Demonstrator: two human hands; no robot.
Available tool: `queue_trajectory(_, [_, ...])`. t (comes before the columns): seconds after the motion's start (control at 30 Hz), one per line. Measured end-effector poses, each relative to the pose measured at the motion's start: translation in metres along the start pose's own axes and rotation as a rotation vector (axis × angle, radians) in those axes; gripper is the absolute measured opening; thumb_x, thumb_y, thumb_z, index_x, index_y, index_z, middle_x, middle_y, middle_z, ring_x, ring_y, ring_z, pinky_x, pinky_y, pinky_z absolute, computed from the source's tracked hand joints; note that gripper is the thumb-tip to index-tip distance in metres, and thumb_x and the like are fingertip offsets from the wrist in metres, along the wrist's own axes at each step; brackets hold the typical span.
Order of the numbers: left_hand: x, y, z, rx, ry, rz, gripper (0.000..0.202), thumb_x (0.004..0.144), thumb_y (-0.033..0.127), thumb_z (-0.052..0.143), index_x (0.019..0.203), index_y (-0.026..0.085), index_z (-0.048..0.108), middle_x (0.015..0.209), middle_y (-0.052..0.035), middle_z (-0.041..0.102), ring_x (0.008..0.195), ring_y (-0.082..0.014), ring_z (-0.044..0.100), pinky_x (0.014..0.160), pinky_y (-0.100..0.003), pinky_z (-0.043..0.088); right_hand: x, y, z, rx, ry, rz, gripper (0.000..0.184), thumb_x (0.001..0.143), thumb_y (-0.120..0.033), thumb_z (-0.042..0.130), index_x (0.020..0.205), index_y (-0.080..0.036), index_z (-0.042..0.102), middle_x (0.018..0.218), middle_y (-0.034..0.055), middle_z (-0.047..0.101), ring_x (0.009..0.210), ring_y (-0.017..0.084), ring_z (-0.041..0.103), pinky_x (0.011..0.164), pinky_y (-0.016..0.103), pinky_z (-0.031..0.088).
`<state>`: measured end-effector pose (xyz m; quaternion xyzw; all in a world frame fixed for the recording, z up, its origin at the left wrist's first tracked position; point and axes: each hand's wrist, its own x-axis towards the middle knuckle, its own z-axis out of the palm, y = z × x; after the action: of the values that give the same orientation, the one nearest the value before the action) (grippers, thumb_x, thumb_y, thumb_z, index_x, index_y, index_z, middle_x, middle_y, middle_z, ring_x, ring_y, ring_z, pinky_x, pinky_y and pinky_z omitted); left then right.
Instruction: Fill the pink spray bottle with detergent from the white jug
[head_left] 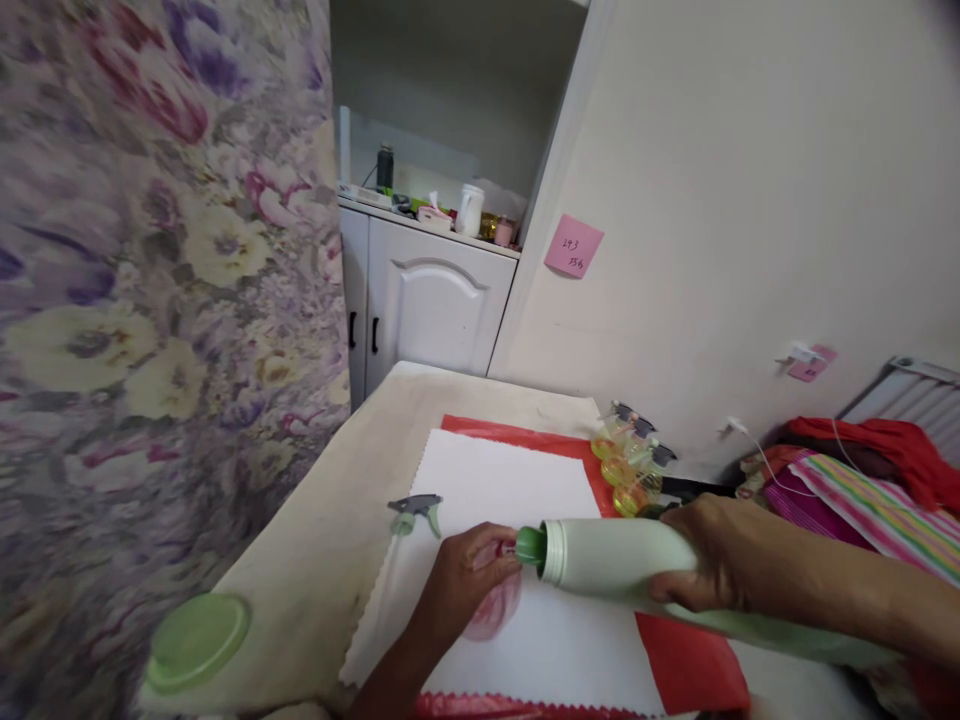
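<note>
A cloth-covered table [322,540] beside floral wallpaper. The right hand [712,555] grips a pale green bottle [615,555] tipped sideways, spout over a small pink bottle [495,600] steadied by the left hand [469,575], seemingly to pour. A removed spray trigger [416,512] lies nearby.

Single view only: head-worn camera, looking forward and down, tilted slightly so wall lines lean. Close range on near edge of beige cloth-covered table [322,540]; left hand [469,580] and right hand [712,555] fill lower centre, forearms entering from bottom and right edges. Floral purple curtain [150,280] very near on left, blurred. Far end of sightline: white two-door cabinet [427,300] in alcove, well beyond table. Plain cream wall [750,200] runs along right. No second view, so no shared area.
</note>
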<state>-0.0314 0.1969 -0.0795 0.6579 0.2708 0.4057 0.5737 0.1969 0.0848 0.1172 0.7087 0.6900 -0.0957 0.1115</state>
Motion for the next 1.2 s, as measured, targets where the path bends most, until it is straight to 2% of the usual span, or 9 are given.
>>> queue_trajectory(0.43, [-0.0007,0.0029,0.0006,-0.018,0.000,-0.001,0.016,0.075,0.028,0.070,0.090,0.021,0.074,0.088,-0.0025,0.076,0.087,-0.0213,0.068,0.079,-0.029,0.049,-0.0028,-0.0019,-0.0025,0.006,-0.012,0.017,0.054,0.075,-0.068,0.057,0.081,-0.015,0.068,0.077,0.0126,0.073,0.063,0.022,0.065,0.051,0.026,0.038])
queue_trajectory(0.73, [-0.0007,0.0009,0.0004,0.012,-0.002,0.011,0.016,0.077,0.028,0.070,0.091,0.022,0.074,0.089,-0.0016,0.076,0.087,-0.0206,0.067,0.080,-0.028,0.048,-0.0021,0.0020,-0.0009,0.020,0.009,-0.007,0.055,0.073,-0.070,0.058,0.080,-0.017,0.068,0.075,0.0099,0.072,0.061,0.022,0.065,0.051,0.026,0.037])
queue_trajectory(1.2, [-0.0011,0.0025,0.0006,0.015,-0.010,0.011,0.017,0.077,0.029,0.069,0.091,0.021,0.073,0.090,-0.0025,0.076,0.089,-0.0212,0.067,0.082,-0.029,0.048,-0.0046,-0.0030,-0.0052,0.029,-0.009,0.000,0.049,0.075,-0.064,0.059,0.082,-0.017,0.068,0.076,0.0111,0.072,0.063,0.022,0.066,0.051,0.026,0.039])
